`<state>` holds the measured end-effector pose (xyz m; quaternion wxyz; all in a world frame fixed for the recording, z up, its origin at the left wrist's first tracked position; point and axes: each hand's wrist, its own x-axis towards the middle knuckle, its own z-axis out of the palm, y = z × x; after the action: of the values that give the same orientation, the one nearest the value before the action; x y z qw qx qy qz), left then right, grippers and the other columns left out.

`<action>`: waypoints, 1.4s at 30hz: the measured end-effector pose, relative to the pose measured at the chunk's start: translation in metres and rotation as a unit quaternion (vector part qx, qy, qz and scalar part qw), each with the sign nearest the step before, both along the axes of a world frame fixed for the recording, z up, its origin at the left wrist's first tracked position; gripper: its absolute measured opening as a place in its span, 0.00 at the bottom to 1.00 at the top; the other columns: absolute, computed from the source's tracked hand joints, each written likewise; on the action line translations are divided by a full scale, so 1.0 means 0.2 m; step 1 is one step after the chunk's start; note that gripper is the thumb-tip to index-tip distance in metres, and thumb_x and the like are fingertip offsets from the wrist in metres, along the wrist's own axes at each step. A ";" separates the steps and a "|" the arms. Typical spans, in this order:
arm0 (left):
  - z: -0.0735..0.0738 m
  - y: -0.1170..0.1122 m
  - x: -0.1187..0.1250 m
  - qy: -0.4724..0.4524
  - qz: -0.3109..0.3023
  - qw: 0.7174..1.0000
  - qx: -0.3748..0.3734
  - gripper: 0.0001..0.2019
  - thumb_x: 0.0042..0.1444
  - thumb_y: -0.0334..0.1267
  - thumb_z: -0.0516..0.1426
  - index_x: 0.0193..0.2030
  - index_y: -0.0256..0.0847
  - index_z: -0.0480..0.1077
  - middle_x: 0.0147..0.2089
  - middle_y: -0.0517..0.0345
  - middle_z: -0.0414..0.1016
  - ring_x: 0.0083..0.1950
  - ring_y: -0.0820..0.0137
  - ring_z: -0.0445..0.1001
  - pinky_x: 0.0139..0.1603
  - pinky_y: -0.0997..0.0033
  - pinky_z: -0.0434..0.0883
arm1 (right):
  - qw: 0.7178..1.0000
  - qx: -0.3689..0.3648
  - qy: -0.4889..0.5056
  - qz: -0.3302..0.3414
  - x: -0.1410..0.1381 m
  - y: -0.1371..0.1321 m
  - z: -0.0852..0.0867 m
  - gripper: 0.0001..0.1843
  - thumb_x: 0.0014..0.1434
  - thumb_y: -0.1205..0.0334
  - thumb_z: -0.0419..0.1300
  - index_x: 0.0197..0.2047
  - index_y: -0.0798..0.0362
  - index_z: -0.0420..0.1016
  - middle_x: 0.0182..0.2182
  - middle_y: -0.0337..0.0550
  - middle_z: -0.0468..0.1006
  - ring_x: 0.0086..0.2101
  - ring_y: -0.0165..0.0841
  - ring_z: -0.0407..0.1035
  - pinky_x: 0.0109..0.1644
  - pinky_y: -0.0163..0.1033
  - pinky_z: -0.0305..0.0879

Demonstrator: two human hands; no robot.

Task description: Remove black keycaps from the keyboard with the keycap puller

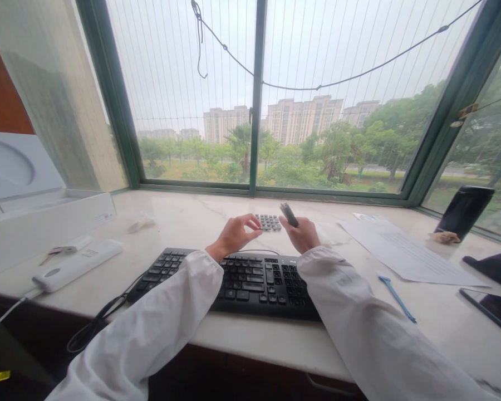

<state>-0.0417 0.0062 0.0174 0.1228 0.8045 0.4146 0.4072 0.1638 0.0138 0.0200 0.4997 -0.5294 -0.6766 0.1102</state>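
Note:
My left hand (234, 235) reaches over the back edge of a black keyboard (250, 287). Its thumb and forefinger curl toward each other, their tips close together at the left side of a block of small grey keycaps (269, 223) laid out in rows. Whatever sits between those tips, if anything, is too small to make out. To the right of the keycaps, my right hand (304, 235) is closed round a short dark grey tool with a pale, metal-looking end (290, 215) pointing up. At the number pad, the keyboard shows dark, recessed squares.
A white power strip (81, 264) and a white box (87, 211) lie left. Crumpled clear plastic (142, 224) is behind. On the right are paper sheets (401, 248), a blue stick (397, 299), a phone (490, 309) and a black upright object (463, 211). A window (254, 189) borders the back.

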 end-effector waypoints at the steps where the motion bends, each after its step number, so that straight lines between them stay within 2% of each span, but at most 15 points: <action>1: 0.00 0.00 0.00 -0.004 0.007 1.000 0.007 0.09 0.54 0.41 0.59 0.39 0.39 0.72 0.36 0.57 0.79 0.39 0.69 0.77 0.37 0.74 0.70 | 1.000 0.007 -0.028 0.005 0.00 0.01 -0.01 0.26 0.55 0.48 0.56 0.12 0.52 0.60 0.11 0.39 0.64 0.17 0.29 0.56 0.22 0.35 0.47; 4: 0.00 0.00 0.00 -0.014 0.019 0.999 0.027 0.08 0.55 0.41 0.59 0.39 0.41 0.72 0.37 0.58 0.79 0.40 0.69 0.77 0.36 0.74 0.70 | 0.990 0.028 -0.138 0.009 -0.02 0.00 -0.05 0.20 0.57 0.51 0.55 0.18 0.52 0.69 0.16 0.41 0.71 0.20 0.31 0.62 0.25 0.34 0.50; 8: -0.01 0.01 0.00 -0.026 0.021 0.999 0.019 0.08 0.57 0.42 0.57 0.40 0.43 0.73 0.37 0.59 0.79 0.40 0.69 0.77 0.37 0.73 0.70 | 0.961 0.033 -0.272 -0.038 -0.04 -0.02 -0.08 0.11 0.58 0.56 0.55 0.33 0.48 0.77 0.23 0.41 0.77 0.25 0.34 0.69 0.29 0.34 0.53; 11: -0.01 0.03 0.00 -0.044 0.002 0.999 -0.004 0.09 0.58 0.42 0.56 0.42 0.43 0.74 0.39 0.58 0.79 0.41 0.69 0.77 0.40 0.72 0.71 | 0.952 0.043 -0.301 -0.043 -0.04 -0.04 -0.08 0.12 0.58 0.56 0.55 0.44 0.42 0.76 0.24 0.40 0.79 0.26 0.35 0.72 0.30 0.35 0.55; 13: -0.02 0.04 0.00 -0.058 -0.011 0.998 -0.013 0.10 0.58 0.42 0.57 0.43 0.43 0.74 0.41 0.57 0.79 0.42 0.69 0.77 0.43 0.71 0.71 | 0.954 0.058 -0.291 -0.035 -0.04 -0.04 -0.08 0.14 0.58 0.55 0.56 0.47 0.40 0.75 0.25 0.39 0.79 0.27 0.36 0.73 0.31 0.35 0.58; 19: -0.04 0.06 -0.01 -0.075 -0.038 0.996 -0.036 0.11 0.58 0.42 0.56 0.43 0.41 0.74 0.38 0.55 0.79 0.42 0.68 0.77 0.45 0.70 0.71 | 0.985 0.064 -0.160 0.002 -0.05 -0.02 -0.08 0.13 0.57 0.48 0.58 0.41 0.43 0.78 0.30 0.38 0.81 0.31 0.36 0.75 0.36 0.35 0.64; 25: -0.04 0.06 -0.01 -0.069 -0.048 0.996 -0.035 0.12 0.60 0.43 0.54 0.43 0.42 0.74 0.38 0.56 0.80 0.41 0.69 0.77 0.44 0.71 0.70 | 0.994 0.058 -0.059 0.077 -0.06 0.01 -0.09 0.14 0.54 0.49 0.61 0.40 0.47 0.80 0.33 0.38 0.82 0.33 0.34 0.74 0.38 0.34 0.66; 36: -0.04 0.05 0.01 -0.073 -0.048 0.995 -0.039 0.10 0.58 0.43 0.57 0.43 0.41 0.71 0.36 0.56 0.79 0.40 0.69 0.77 0.43 0.70 0.70 | 0.990 0.066 -0.064 0.103 -0.06 0.03 -0.13 0.12 0.55 0.50 0.61 0.37 0.47 0.81 0.31 0.38 0.81 0.32 0.34 0.74 0.39 0.36 0.67; 42: -0.04 0.04 0.01 -0.065 -0.056 0.996 -0.029 0.10 0.58 0.44 0.57 0.43 0.42 0.71 0.37 0.56 0.79 0.42 0.69 0.77 0.43 0.71 0.70 | 0.992 0.060 -0.052 0.100 -0.06 0.03 -0.11 0.11 0.54 0.51 0.62 0.36 0.47 0.81 0.31 0.37 0.81 0.33 0.35 0.74 0.39 0.36 0.67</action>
<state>-0.0398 0.0138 0.0091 0.1953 0.7944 0.3716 0.4391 0.1515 0.0206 -0.0028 0.4813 -0.4335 -0.7564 0.0915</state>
